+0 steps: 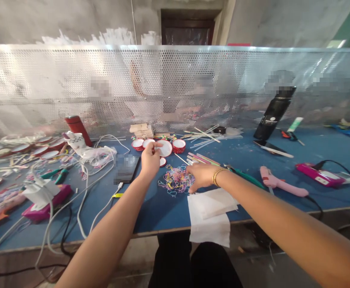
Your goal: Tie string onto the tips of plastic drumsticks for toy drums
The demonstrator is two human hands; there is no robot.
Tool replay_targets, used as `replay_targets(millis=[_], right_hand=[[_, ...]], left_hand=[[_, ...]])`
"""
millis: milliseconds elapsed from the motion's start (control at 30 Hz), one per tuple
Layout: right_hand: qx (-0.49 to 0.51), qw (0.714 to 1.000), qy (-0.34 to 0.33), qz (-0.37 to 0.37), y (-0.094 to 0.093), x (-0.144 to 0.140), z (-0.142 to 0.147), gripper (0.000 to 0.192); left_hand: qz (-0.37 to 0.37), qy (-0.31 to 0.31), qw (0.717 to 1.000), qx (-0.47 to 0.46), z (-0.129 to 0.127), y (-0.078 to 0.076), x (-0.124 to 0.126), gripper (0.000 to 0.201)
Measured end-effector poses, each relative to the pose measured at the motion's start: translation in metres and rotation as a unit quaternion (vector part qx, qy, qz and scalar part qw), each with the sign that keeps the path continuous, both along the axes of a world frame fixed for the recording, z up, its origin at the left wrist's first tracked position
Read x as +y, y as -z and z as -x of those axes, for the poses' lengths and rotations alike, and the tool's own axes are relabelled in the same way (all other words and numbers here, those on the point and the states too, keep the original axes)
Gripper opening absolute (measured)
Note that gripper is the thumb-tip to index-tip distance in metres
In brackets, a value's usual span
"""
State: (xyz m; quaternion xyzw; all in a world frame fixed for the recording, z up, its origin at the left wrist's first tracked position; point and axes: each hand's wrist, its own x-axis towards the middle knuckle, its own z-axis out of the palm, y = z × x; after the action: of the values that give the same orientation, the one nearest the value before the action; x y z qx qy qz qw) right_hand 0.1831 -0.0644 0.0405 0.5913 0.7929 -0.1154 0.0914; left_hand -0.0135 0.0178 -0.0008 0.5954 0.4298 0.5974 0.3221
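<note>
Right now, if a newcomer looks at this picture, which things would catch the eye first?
Probably the tangled pile of colourful strings in the middle of the blue table, with the right hand at its right edge. Just behind it, the left hand holds a red-rimmed white disc. Farther right, a pink glue gun and, toward the back, a black bottle stand out.

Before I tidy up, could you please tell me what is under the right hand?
At the right hand, tangled colourful strands show on the blue tabletop; whatever lies beneath the palm is covered.
</note>
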Motion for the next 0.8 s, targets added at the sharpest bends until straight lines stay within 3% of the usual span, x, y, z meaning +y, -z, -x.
replay_targets(millis=[133,333,433,533,633,800], right_hand=[[0.054,0.997,-0.035,-0.036,0.006,0.013,0.003,0.028],[0.21,0.974,-0.004,-0.081,-0.016,0.021,-0.004,0.047],[0.152,0.984,0.002,-0.095,-0.024,0.013,-0.011,0.029],[0.049,0.999,0.01,-0.02,-0.022,0.003,-0.014,0.006],[0.027,0.999,0.006,0.024,-0.01,-0.006,-0.012,0.004],[0.056,0.998,-0.018,0.007,0.006,-0.01,-0.008,0.007]], left_hand=[[-0.001,-0.007,1.0,0.013,0.0,0.0,0.0,0.02],[0.001,-0.008,1.0,0.009,0.002,-0.001,0.001,0.02],[0.003,0.001,1.0,0.007,0.002,0.0,0.001,0.019],[0.003,0.003,1.0,0.008,0.002,0.001,0.001,0.018],[0.002,0.001,1.0,0.015,0.001,0.002,0.002,0.019],[-0.005,0.003,1.0,0.027,0.0,0.001,0.0,0.02]])
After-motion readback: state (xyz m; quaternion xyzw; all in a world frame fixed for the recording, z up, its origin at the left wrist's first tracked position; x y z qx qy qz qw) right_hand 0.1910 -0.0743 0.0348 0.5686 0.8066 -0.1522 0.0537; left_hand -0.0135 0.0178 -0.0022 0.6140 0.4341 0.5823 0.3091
